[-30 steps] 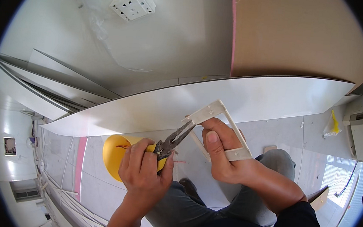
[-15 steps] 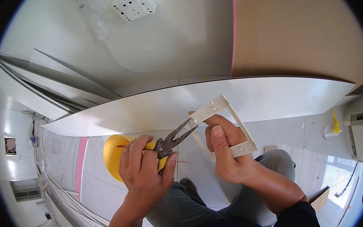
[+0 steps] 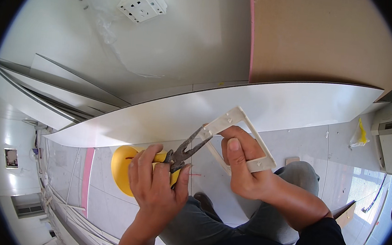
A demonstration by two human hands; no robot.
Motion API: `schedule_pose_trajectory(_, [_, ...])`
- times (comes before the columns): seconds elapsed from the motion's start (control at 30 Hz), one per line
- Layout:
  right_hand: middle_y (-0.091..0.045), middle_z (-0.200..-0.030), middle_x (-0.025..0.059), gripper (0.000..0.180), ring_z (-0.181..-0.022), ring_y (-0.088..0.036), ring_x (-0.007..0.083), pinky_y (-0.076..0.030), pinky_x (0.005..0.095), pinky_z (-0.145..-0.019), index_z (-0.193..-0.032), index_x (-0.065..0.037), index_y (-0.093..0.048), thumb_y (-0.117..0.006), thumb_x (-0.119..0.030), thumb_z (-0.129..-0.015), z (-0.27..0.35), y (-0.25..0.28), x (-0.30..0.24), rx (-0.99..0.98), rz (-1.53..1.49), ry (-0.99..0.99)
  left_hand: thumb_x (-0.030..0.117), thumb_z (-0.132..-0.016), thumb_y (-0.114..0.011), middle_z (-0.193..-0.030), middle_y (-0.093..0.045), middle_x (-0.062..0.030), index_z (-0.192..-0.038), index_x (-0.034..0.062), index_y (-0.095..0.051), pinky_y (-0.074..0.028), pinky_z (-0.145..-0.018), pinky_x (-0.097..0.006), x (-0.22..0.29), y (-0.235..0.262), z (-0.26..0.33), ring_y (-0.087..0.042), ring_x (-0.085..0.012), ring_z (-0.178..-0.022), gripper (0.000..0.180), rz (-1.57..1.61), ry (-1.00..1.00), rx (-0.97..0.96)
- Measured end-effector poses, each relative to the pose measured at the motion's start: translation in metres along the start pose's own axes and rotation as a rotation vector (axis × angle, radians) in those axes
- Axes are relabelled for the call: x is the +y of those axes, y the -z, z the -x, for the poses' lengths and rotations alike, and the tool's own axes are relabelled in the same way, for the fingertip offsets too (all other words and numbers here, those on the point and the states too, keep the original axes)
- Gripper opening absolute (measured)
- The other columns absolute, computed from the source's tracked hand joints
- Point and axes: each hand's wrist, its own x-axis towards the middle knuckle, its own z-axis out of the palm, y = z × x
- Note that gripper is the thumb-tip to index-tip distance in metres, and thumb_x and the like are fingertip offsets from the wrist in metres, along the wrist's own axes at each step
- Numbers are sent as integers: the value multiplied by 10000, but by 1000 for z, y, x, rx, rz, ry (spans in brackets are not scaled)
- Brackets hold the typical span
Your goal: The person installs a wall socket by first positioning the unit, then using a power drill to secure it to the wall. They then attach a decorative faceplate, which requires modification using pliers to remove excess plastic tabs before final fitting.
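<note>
My left hand (image 3: 157, 179) is closed round the yellow handles of a pair of pliers (image 3: 180, 156). The dark jaws, spread a little, reach up to the near left corner of a white plastic frame (image 3: 259, 141); one tip lies against that corner. Gripping the frame by its near right side is my right hand (image 3: 243, 165), its thumb on top and its fingers through and behind the opening. Small clips and holes show along the frame's edge. On the wall at the top is a white socket plate (image 3: 143, 3) with several slots.
A long white panel (image 3: 169, 116) crosses beyond my hands. More thin panels (image 3: 60, 89) lean at the left. Behind my left hand stands a yellow round object (image 3: 121, 169). A brown board (image 3: 326, 40) fills the upper right. A plastic bag (image 3: 360, 135) lies on the tiles.
The white frame and my right hand have shifted slightly down and left. The pliers' jaws have stayed at the frame's corner, and both grips are unchanged.
</note>
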Motion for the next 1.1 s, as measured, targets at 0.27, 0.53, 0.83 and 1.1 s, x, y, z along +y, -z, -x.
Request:
schedule_pose_trajectory(0.27, [-622, -701, 168, 293, -601, -646, 197, -482, 324, -576, -1290, 82, -562, -443, -111, -1104, 0, -1, 1, 14, -9, 8, 164, -853, -801, -1114, -652, -211, -860, -12, -598, -520, -813, -447, 2, -2, 2, -641, -368, -932, 269, -31, -46, 60])
schedule_pose_trajectory(0.53, [-615, -694, 169, 295, -577, -640, 223, -480, 322, -572, -1298, 84, -563, -445, -98, -1098, 1, -1, 0, 13, -16, 12, 238, -847, -827, -1077, -670, -202, -784, 5, -563, -532, -786, -439, 2, -4, 2, -657, -369, -905, 358, -4, -35, 55])
schedule_pose_trajectory(0.83, [-583, -657, 169, 338, -550, -635, 283, -475, 329, -558, -1349, 97, -545, -467, -102, -1087, 3, -2, -6, 8, 88, 37, 218, -854, -811, -1082, -674, -201, -797, -13, -575, -546, -736, -429, 2, -5, 1, -667, -375, -874, 335, -12, -63, 27])
schedule_pose_trajectory(1.1, [-613, -648, 126, 389, -524, -641, 292, -492, 354, -530, -1393, 99, -511, -531, -86, -1051, 7, -9, -5, 27, 186, 91, 171, -856, -802, -1083, -675, -195, -842, -26, -591, -545, -705, -409, 6, -9, 1, -674, -357, -854, 289, 39, -40, -45])
